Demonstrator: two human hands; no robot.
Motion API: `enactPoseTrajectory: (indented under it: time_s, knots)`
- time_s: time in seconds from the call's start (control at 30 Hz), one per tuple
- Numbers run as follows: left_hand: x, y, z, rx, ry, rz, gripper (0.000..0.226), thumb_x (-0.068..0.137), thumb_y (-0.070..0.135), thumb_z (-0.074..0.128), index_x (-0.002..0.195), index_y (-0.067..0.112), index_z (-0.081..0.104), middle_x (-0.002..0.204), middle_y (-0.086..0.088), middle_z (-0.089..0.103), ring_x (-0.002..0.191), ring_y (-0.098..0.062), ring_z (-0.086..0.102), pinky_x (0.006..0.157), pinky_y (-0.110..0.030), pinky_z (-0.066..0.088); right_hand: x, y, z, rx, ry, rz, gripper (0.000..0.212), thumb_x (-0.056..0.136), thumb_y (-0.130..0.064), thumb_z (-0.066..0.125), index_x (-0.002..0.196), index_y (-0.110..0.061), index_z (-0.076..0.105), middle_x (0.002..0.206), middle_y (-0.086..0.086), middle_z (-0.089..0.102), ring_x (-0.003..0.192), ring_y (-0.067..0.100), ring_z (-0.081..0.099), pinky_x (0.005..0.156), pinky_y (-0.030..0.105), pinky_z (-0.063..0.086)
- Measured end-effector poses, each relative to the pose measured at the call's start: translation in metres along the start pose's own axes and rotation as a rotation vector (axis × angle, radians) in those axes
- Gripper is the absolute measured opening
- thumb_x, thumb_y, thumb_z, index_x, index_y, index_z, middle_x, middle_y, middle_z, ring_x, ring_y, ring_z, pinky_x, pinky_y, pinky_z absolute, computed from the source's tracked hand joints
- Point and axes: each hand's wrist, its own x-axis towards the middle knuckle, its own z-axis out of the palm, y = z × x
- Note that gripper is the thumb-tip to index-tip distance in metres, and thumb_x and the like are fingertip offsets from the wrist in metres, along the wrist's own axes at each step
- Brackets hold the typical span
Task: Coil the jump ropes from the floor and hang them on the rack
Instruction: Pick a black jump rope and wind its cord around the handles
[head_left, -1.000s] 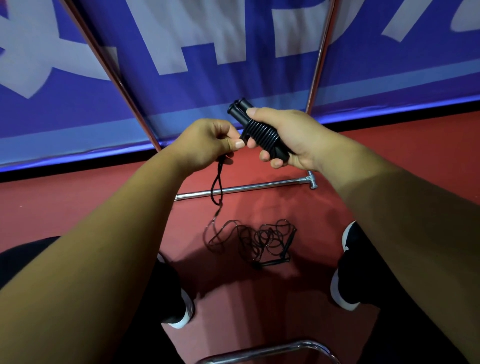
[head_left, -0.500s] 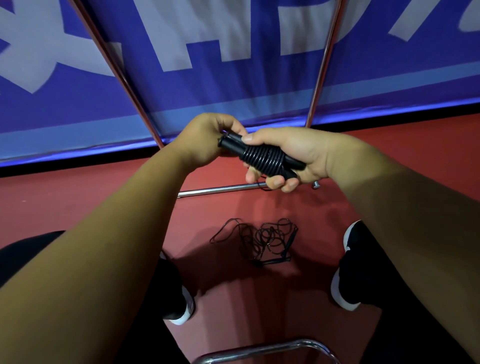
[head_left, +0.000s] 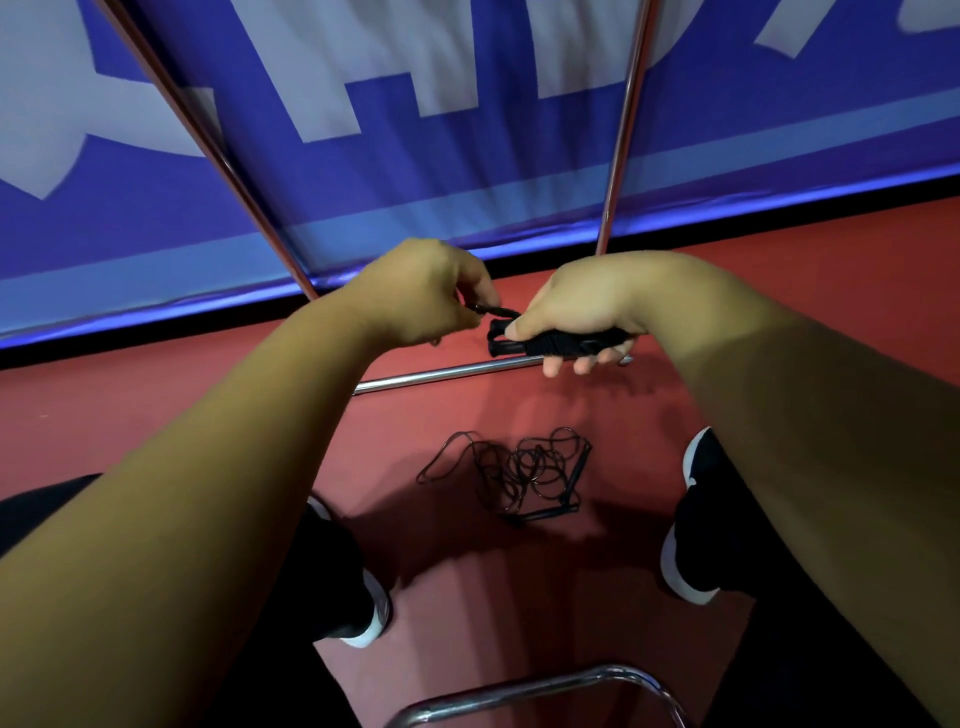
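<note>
The jump rope (head_left: 558, 344) that is wound into a tight black bundle sits in the right hand (head_left: 582, 301), whose fingers curl under and around it. The palm covers most of the bundle, so only its left end and a strip of the windings show. The left hand (head_left: 423, 291) is closed in a pinch on a short black cord (head_left: 496, 310) that runs toward the bundle; where the cord joins it is hidden behind the right thumb. Both hands are above the red floor (head_left: 156, 405), in front of a low metal bar (head_left: 441, 371) whose right end the right hand partly hides. A second jump rope (head_left: 519, 470) lies loose on the floor between two black shoes (head_left: 680, 566), and its loops cross too much to follow. Two rack poles (head_left: 618, 156) rise before a blue banner (head_left: 467, 156) and are cut off at the top edge. A curved metal tube (head_left: 545, 686) at the bottom edge is only partly visible.
</note>
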Motion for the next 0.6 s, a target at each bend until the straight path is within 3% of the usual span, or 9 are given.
enactPoseTrajectory:
  time_s: [0.07,0.2,0.3,0.4,0.5,0.57,0.6]
  knots:
    - [0.001,0.000,0.007,0.077,-0.077,-0.065,0.027,0.080,0.011,0.082,0.103,0.024,0.077,0.089,0.015,0.075,0.083,-0.009,0.070,0.072,-0.021,0.049,0.007,0.003,0.001,-0.045,0.123,-0.017,0.040,0.100,-0.050,0.064,0.110,-0.012,0.073,0.084,0.002,0.082,0.055,0.020,0.067,0.050,0.026,0.047]
    - [0.004,-0.005,0.019,0.106,-0.082,-0.264,0.011,0.085,0.023,0.082,0.088,0.016,0.074,0.070,0.003,0.075,0.066,-0.015,0.073,0.066,-0.028,0.055,0.014,-0.003,0.006,-0.142,0.350,-0.132,0.044,0.099,-0.054,0.061,0.097,-0.012,0.075,0.080,0.004,0.080,0.055,0.026,0.073,0.055,0.035,0.059]
    - [0.009,-0.010,0.020,0.193,0.007,-0.381,0.030,0.090,0.037,0.076,0.075,0.012,0.070,0.068,-0.003,0.069,0.067,-0.021,0.066,0.058,-0.032,0.046,0.016,-0.006,0.009,-0.179,0.454,-0.188,0.050,0.098,-0.064,0.055,0.094,-0.018,0.074,0.082,0.004,0.080,0.069,0.029,0.077,0.069,0.041,0.064]
    - [0.009,-0.014,0.020,0.100,0.025,-0.476,0.045,0.101,0.045,0.059,0.070,0.013,0.066,0.056,0.000,0.067,0.047,-0.017,0.064,0.049,-0.024,0.044,0.019,-0.006,0.012,-0.192,0.528,-0.232,0.050,0.099,-0.066,0.052,0.094,-0.020,0.071,0.086,0.003,0.078,0.075,0.028,0.074,0.077,0.046,0.064]
    - [0.004,-0.012,0.019,0.153,0.066,-0.494,0.052,0.103,0.056,0.045,0.084,0.017,0.074,0.070,0.001,0.072,0.062,-0.023,0.071,0.070,-0.033,0.058,0.020,-0.007,0.014,-0.142,0.570,-0.256,0.053,0.102,-0.066,0.047,0.095,-0.019,0.070,0.089,0.003,0.078,0.077,0.030,0.073,0.071,0.042,0.061]
    - [0.004,-0.010,0.017,0.210,0.159,-0.433,0.051,0.101,0.061,0.048,0.087,0.022,0.078,0.074,0.000,0.066,0.074,-0.025,0.064,0.070,-0.033,0.053,0.019,-0.009,0.014,-0.054,0.575,-0.253,0.052,0.104,-0.065,0.045,0.098,-0.020,0.070,0.085,0.002,0.079,0.070,0.028,0.075,0.059,0.034,0.056]
    - [0.005,-0.010,0.015,0.121,0.179,-0.409,0.048,0.101,0.059,0.051,0.087,0.021,0.077,0.071,0.000,0.063,0.072,-0.024,0.060,0.065,-0.032,0.048,0.018,-0.009,0.014,0.001,0.562,-0.241,0.051,0.105,-0.063,0.045,0.101,-0.020,0.070,0.084,0.001,0.079,0.067,0.028,0.076,0.056,0.032,0.054]
